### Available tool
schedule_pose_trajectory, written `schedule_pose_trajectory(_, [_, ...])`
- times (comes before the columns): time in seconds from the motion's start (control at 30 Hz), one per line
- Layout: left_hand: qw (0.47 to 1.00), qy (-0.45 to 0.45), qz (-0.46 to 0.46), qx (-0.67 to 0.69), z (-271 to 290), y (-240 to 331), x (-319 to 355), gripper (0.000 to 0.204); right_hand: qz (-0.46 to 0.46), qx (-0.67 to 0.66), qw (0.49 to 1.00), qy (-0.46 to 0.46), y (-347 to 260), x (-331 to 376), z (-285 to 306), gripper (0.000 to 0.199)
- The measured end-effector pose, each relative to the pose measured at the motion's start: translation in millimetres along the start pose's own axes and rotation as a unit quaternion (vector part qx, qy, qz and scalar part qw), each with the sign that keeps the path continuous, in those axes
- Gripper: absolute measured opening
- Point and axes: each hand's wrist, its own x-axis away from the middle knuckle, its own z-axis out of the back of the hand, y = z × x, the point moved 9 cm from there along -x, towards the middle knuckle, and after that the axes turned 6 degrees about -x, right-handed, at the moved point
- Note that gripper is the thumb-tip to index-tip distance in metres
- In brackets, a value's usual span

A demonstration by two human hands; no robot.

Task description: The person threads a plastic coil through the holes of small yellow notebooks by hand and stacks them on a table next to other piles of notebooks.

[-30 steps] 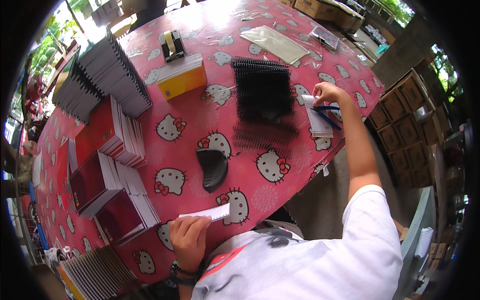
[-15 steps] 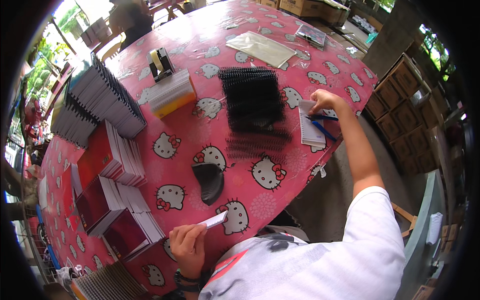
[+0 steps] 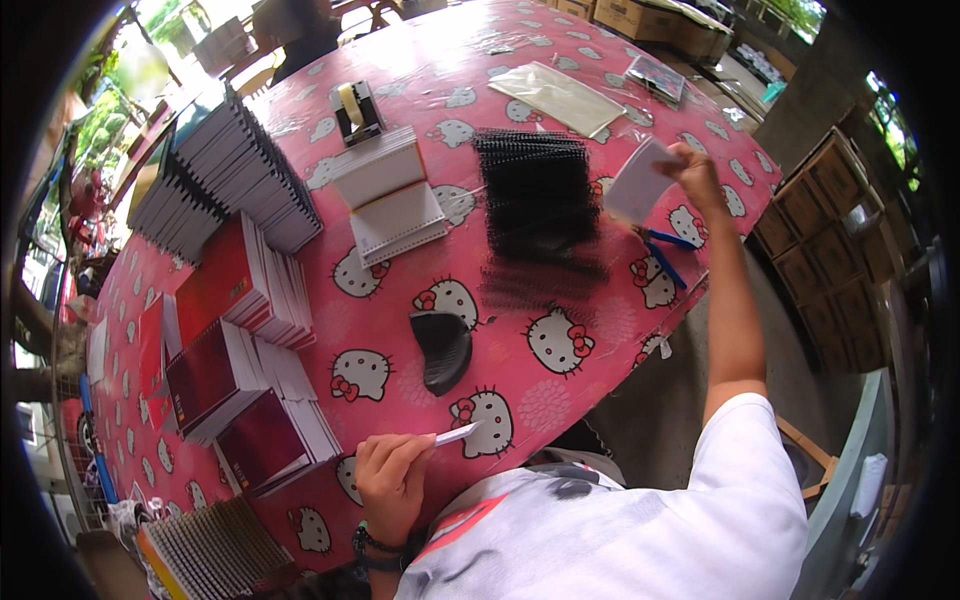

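My left hand point(image 3: 392, 482), near the front edge, pinches a thin white pad or folded paper point(image 3: 458, 434) seen edge-on. At the right side of the table, my right hand point(image 3: 698, 178) grips a small white notepad point(image 3: 641, 180), tilted up off the tabletop and partly blurred. Just below that notepad lie blue-handled pliers point(image 3: 666, 256), apart from my fingers. Left of it is a pile of black spiral binding coils point(image 3: 535, 190). A curved black plastic piece point(image 3: 443, 352) rests between my two hands. Small spiral notepads point(image 3: 398, 222) lie slumped forward by a tape dispenser point(image 3: 357, 112).
Stacks of spiral notebooks point(image 3: 240, 170), red books point(image 3: 235, 270) and maroon books point(image 3: 262, 435) crowd the left side of the pink patterned table point(image 3: 560, 400). Clear plastic sleeves point(image 3: 556, 97) lie at the back. Cardboard boxes point(image 3: 830, 240) stand beyond the right edge.
My right hand has raised the notepad off the table, away from the pliers. The small notepads by the tape dispenser have toppled forward. The view has shifted slightly; my left hand keeps its hold.
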Motion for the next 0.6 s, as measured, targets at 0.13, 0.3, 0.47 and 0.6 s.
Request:
schedule_pose_trajectory(0.13, [1.000, -0.010, -0.007, -0.018, 2.2, 5.2, 0.8, 0.015, 0.069, -0.076, 0.985, 0.141, -93.8, 36.3, 0.6, 0.021])
schedule_pose_trajectory(0.3, [0.997, 0.016, -0.007, -0.073, -1.1, 4.2, 12.0, 0.022, 0.075, -0.195, 0.975, -0.074, -163.1, 146.3, -153.0, 0.023])
schedule_pose_trajectory(0.47, [0.980, 0.091, 0.028, -0.177, 2.7, 1.8, 13.9, 0.045, -0.039, -0.347, 0.862, -0.367, -170.2, 239.6, -277.8, 0.020])
schedule_pose_trajectory(0.6, [0.984, 0.024, 0.049, -0.170, -6.0, -22.6, 15.3, 0.058, -0.078, -0.423, 0.815, -0.388, -158.4, 247.6, -285.1, 0.026])
